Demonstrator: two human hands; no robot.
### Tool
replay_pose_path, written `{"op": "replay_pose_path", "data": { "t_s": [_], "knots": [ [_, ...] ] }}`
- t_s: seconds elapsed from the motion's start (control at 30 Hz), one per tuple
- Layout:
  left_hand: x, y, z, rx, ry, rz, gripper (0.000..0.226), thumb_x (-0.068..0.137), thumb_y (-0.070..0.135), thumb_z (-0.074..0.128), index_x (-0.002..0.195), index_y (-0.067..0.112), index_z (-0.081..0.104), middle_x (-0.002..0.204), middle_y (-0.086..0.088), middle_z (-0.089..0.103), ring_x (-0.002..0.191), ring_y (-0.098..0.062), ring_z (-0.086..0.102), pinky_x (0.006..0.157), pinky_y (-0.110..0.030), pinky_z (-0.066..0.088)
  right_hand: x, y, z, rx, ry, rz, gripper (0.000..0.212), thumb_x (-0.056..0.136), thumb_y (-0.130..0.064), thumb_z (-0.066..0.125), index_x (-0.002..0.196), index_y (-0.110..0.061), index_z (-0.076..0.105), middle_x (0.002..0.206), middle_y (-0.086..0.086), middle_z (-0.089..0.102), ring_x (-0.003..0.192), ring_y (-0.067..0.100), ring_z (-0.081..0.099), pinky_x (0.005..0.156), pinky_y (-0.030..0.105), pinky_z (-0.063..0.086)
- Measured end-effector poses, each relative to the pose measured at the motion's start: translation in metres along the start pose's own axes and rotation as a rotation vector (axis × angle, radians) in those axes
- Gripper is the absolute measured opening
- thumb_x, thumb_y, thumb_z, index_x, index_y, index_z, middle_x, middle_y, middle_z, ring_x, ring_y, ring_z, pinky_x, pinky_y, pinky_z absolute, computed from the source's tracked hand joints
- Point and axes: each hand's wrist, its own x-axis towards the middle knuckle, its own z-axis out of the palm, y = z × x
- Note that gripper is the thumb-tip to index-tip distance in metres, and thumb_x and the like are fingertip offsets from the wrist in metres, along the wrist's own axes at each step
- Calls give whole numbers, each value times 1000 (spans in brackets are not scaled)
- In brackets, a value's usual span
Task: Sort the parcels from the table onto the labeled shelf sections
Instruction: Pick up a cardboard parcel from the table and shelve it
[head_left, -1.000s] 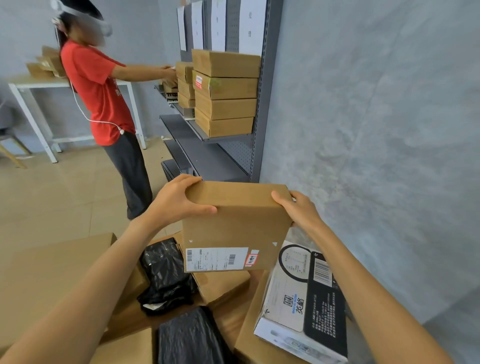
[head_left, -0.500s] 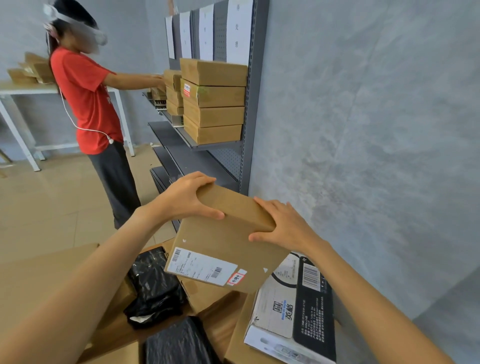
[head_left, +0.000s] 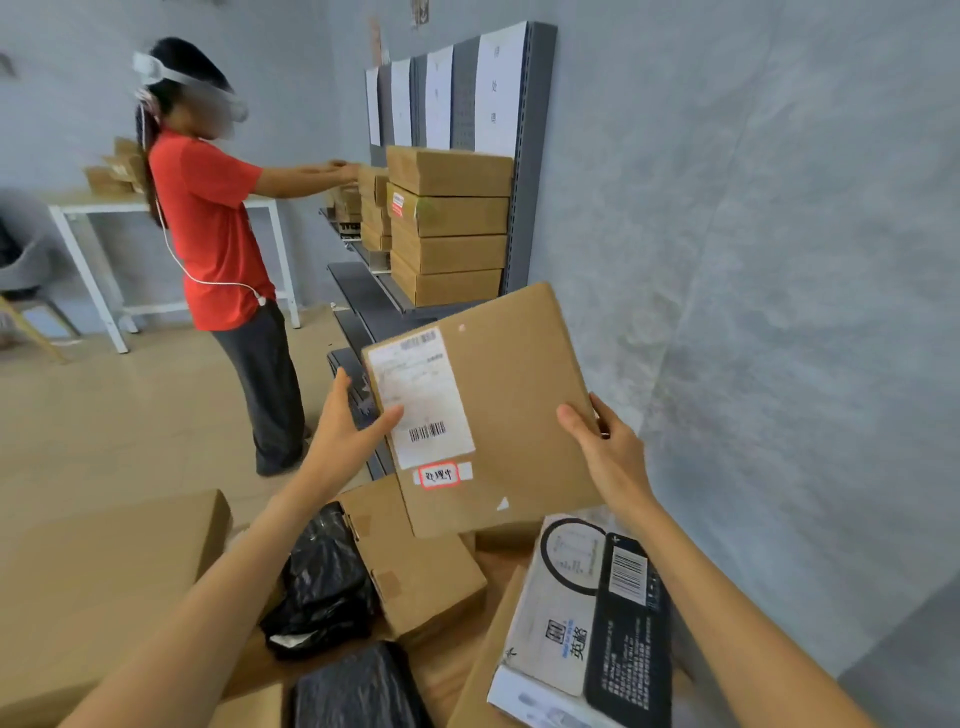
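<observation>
- The flat brown cardboard parcel (head_left: 498, 410) is held in the air above the table's far edge, its white shipping label (head_left: 423, 397) facing the camera and its long axis running up and away toward the grey metal shelf (head_left: 530, 171).
- The left hand (head_left: 348, 431) grips its left edge with the thumb on the label; the right hand (head_left: 605, 447) grips the right edge. The 2 hands are equally near.
- 0.5 s ago the parcel lay lower and flatter, label end nearest; it has since been tipped up and turned.
</observation>
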Motion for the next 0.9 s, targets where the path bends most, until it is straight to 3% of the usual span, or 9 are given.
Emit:
{"op": "replay_pose_path", "data": {
  "t_s": [0.07,0.13,0.2,0.27,0.37,0.47,0.57,0.7,0.9],
  "knots": [
    [-9,-3,3,-12,-31,-109,106,77,55,64,154,16,3,161,0,14,146,-14,17,117,-41,22,-2,-3,-3,88,6,44,86,60,-84,57,130,-34,56,113,-13,66,102,9,64,87,33,53],
    [-17,-3,7,-66,-81,-160,110,73,66,62,154,15,9,160,-2,20,144,-19,27,116,-44,29,-4,-7,-5,174,1,98,81,59,-83,58,123,-33,61,110,-13,68,103,11,64,89,33,52],
    [-26,2,10,-190,-116,-203,98,72,70,61,147,15,30,148,-2,44,123,-7,54,98,-31,50,-6,-10,-7,250,-15,150,73,61,-82,60,114,-32,65,106,-9,71,99,14,66,91,39,53],
    [-36,14,12,-318,-133,-235,90,63,75,64,133,20,48,124,0,65,95,-1,68,71,-16,55,-11,-12,-8,298,-36,165,72,59,-84,61,109,-33,67,103,-8,72,97,14,67,91,41,54],
    [-47,20,14,-412,-146,-235,106,44,86,68,130,25,53,108,6,73,94,-10,70,67,-18,56,-21,-15,-10,340,-55,184,86,52,-88,58,116,-31,66,107,-6,71,100,16,67,91,42,54],
    [-61,23,16,-433,-127,-213,92,60,82,62,132,24,53,109,6,73,96,-11,70,65,-17,55,-29,-18,-14,365,-64,207,76,64,-86,54,117,-32,66,110,-5,71,99,16,67,84,39,56],
    [-71,26,16,-487,-89,-237,70,74,60,61,131,20,55,108,1,73,95,-16,71,66,-21,57,-36,-23,-16,333,-83,210,89,56,-91,51,123,-32,63,121,-4,66,111,20,62,97,46,49],
    [-81,38,10,-528,-5,-239,64,75,58,61,123,17,62,104,-1,74,91,-17,72,62,-20,56,-54,-34,-21,306,-106,179,101,49,-96,47,127,-32,59,124,-5,64,114,19,59,101,47,46],
    [-88,52,-5,-499,-2,-203,49,84,54,61,115,17,68,97,2,76,85,-15,73,61,-20,54,-93,-49,-36,340,-99,97,90,59,-86,53,129,-30,53,115,-11,65,103,10,63,81,31,52]
  ]
}}
